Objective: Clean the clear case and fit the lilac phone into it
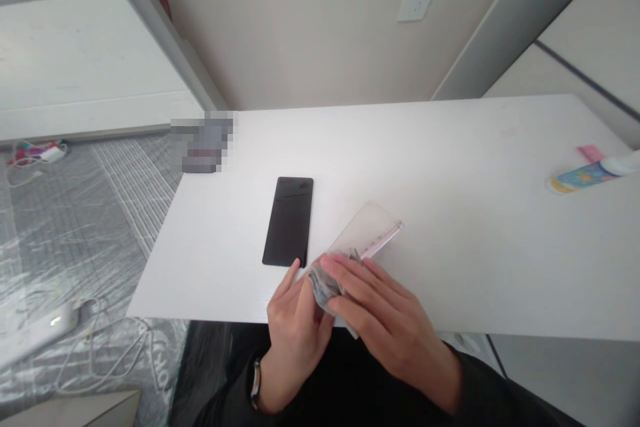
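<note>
A black phone (289,221) lies face up on the white table (450,167). To its right a clear phone case (364,229) with a pink edge rests tilted, its near end in my hands. My left hand (295,327) steadies the near end of the case, thumb stretched toward the phone. My right hand (380,310) lies flat, fingers together, pressing a crumpled grey cloth (324,285) onto the case.
A tube with a colourful label (590,175) and a pink slip (591,152) lie at the table's right edge. A blurred-out object (203,141) sits at the far left corner. A power strip with cables (45,328) lies on the floor to the left.
</note>
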A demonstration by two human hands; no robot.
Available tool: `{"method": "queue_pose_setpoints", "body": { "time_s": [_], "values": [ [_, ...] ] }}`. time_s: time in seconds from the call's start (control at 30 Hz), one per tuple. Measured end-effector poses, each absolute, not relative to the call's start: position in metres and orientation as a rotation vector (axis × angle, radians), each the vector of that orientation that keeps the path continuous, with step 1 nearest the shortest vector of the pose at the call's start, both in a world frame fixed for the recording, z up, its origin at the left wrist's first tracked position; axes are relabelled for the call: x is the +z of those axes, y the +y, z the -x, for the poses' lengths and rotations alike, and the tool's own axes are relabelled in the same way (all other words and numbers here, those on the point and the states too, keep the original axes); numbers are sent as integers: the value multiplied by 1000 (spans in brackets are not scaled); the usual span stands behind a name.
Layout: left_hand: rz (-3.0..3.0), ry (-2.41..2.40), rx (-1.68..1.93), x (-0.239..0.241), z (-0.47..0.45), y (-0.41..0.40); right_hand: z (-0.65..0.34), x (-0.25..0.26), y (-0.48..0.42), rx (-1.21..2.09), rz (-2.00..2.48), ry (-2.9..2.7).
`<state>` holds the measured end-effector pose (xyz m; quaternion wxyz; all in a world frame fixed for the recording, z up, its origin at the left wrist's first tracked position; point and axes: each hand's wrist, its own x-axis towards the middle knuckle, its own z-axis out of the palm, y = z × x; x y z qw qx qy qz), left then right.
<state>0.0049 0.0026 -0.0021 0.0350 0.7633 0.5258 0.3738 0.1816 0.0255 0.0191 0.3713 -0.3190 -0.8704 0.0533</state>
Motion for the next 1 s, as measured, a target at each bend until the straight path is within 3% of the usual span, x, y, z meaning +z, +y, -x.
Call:
{"method": "queue_pose_setpoints", "body": {
  "time_s": [0.17,0.33,0.5,0.67,0.8,1.0],
  "values": [
    [-2339,1620,1110,-1,-8,2,-194,8,31,1,1173,-2094],
    [-2423,1603,1165,-4,-8,2,-186,12,22,18,994,-2325],
    [-2366,1637,1102,-4,-8,2,-194,10,23,-97,1264,-2233],
    [-2422,1605,1165,-6,-7,2,-188,7,13,52,1036,-2423],
    [-2405,1633,1169,-6,-8,4,-193,9,16,7,1269,-2323],
    [-2438,1564,1187,-5,-7,4,-189,11,13,31,1066,-2419]
  ]
}}
